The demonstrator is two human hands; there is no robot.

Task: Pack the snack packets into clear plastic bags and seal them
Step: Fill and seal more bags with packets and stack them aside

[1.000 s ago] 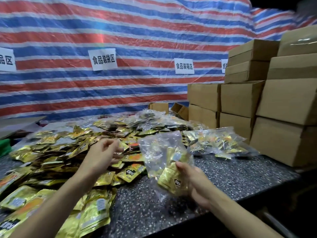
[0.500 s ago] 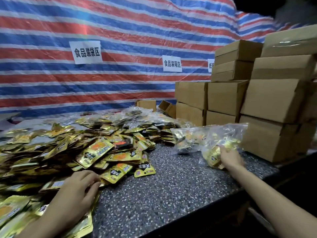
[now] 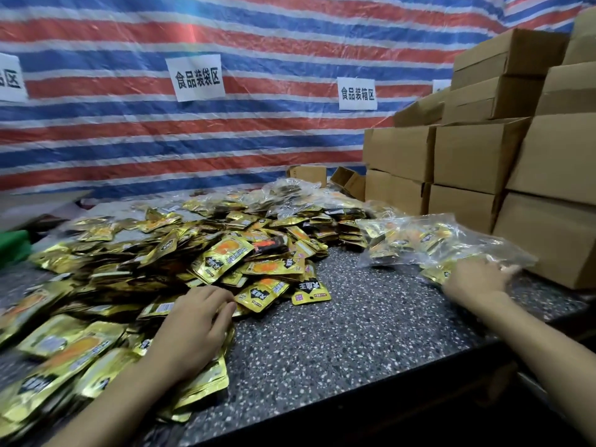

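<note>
A big heap of gold snack packets [image 3: 225, 256] covers the left half of the speckled table [image 3: 354, 333]. My left hand [image 3: 196, 324] rests palm down on the heap's near edge, fingers loosely bent over the packets, with nothing visibly gripped. At the right, a clear plastic bag [image 3: 483, 250] filled with packets lies on the table against the cartons. My right hand [image 3: 477, 282] lies on its near end with fingers stretched out. A second filled clear bag [image 3: 393, 237] lies just left of it.
Stacked brown cartons [image 3: 477, 156] wall off the right side. Two small open boxes [image 3: 348, 180] sit at the back beside more clear bags [image 3: 290, 188]. A striped tarp with paper signs [image 3: 198, 77] hangs behind. A green object [image 3: 13, 246] lies far left.
My right hand carried the filled bag from the middle to the right and set it by the cartons, then loosened its hold. My left hand came down onto the heap's near edge.
</note>
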